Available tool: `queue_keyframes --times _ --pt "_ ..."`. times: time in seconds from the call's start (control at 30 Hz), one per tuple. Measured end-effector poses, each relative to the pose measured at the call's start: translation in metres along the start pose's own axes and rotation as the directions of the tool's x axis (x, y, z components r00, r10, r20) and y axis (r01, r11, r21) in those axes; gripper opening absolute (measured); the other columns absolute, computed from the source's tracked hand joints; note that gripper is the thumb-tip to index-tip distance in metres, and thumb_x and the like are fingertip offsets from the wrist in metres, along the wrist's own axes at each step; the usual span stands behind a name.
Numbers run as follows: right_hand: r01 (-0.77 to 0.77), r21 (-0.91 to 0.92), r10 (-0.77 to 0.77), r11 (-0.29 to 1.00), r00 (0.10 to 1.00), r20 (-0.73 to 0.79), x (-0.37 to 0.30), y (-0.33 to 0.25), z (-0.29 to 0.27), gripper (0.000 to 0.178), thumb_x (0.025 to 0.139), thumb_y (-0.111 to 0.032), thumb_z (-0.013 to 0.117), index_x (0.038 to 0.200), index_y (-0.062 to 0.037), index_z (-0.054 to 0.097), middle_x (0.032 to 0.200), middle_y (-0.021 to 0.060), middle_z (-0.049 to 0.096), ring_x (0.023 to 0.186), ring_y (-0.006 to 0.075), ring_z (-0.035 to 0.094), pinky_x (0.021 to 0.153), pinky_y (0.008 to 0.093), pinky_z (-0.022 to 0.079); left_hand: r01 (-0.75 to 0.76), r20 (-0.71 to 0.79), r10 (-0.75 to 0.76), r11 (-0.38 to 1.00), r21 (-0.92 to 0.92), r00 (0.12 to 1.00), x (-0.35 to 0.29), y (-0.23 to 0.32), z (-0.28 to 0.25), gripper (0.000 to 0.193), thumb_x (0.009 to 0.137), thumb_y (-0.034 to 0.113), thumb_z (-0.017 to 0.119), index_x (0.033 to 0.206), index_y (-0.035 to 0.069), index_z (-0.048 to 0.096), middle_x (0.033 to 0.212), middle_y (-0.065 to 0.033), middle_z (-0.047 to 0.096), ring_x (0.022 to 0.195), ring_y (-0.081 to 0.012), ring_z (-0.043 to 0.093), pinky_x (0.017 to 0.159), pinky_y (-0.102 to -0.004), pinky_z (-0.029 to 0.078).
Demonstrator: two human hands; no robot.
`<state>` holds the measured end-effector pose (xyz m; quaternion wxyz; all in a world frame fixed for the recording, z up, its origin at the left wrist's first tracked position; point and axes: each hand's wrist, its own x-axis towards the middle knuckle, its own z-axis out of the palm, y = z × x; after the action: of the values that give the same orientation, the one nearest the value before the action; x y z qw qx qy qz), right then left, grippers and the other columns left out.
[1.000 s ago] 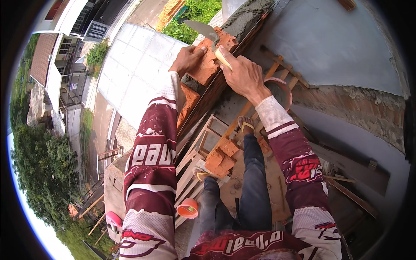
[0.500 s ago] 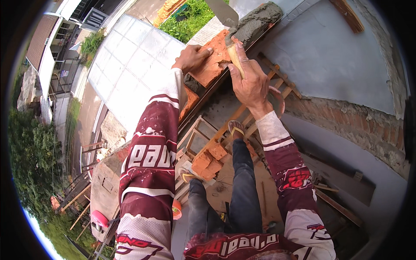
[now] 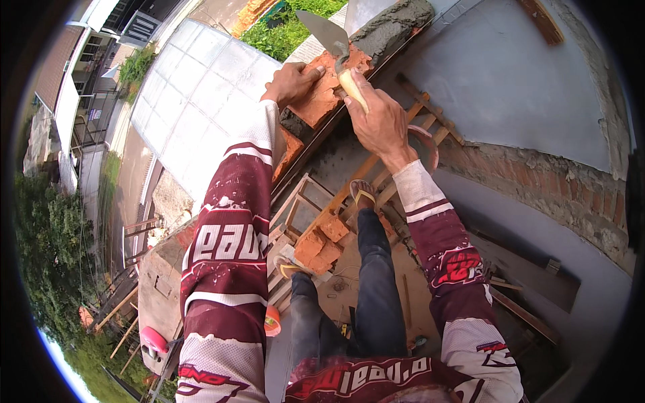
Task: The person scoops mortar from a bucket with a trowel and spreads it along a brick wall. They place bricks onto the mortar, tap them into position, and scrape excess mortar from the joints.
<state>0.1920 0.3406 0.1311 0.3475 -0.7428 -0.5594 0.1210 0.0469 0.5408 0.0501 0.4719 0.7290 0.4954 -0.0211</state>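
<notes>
An orange brick [image 3: 314, 106] with a broken, rough edge sits on top of the narrow wall. My left hand [image 3: 293, 84] grips its left side, thumb on the upper face and the other fingers mostly hidden. Over the brick's right part, my right hand [image 3: 379, 121] is closed round the pale wooden handle of a trowel [image 3: 326, 33]. The trowel's blade points up and to the left, past the wall's outer side. Grey mortar [image 3: 396, 27] lies in a thick bed along the wall beyond the brick. A lower brick [image 3: 287, 151] shows nearer me, below my left wrist.
Wooden scaffold timbers [image 3: 376, 164] cross below, near my sandalled feet. Several loose bricks [image 3: 319, 248] are stacked by my left foot. A round pinkish tub rim [image 3: 432, 148] is right of my right wrist. Outside the wall lies a pale panelled roof [image 3: 195, 87].
My right hand and the trowel have shifted left, and the blade has swung left, away from the mortar. My left hand stays on the brick. The whole view has shifted slightly.
</notes>
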Motion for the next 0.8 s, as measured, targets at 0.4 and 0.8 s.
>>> queue_keyframes --times 0.4,0.8 --pt "-0.721 0.675 0.881 0.154 0.41 0.237 -0.301 0.002 0.032 0.026 0.1 -0.026 0.064 0.104 -0.0025 0.053 0.076 0.0013 0.055 0.049 0.0075 0.05 0.041 0.0248 0.043 -0.559 -0.798 0.39 0.825 0.082 0.459 -0.143 0.043 0.071 0.032 0.095 0.016 0.072 0.122 -0.001 0.066 0.101 -0.0167 0.07 0.091 -0.0289 0.065 0.078 -0.0373 0.054" --pt "-0.868 0.154 0.786 0.472 0.494 0.371 -0.487 0.002 0.118 0.032 0.097 -0.026 0.065 0.106 0.0026 0.056 0.08 0.0063 0.057 0.058 0.0128 0.056 0.051 0.0312 0.047 0.449 0.201 -0.546 0.808 0.381 0.813 -0.33 -0.285 0.346 0.097 0.08 0.038 0.082 0.155 0.006 0.03 0.15 -0.0262 0.042 0.137 -0.041 0.043 0.111 -0.0564 0.036"
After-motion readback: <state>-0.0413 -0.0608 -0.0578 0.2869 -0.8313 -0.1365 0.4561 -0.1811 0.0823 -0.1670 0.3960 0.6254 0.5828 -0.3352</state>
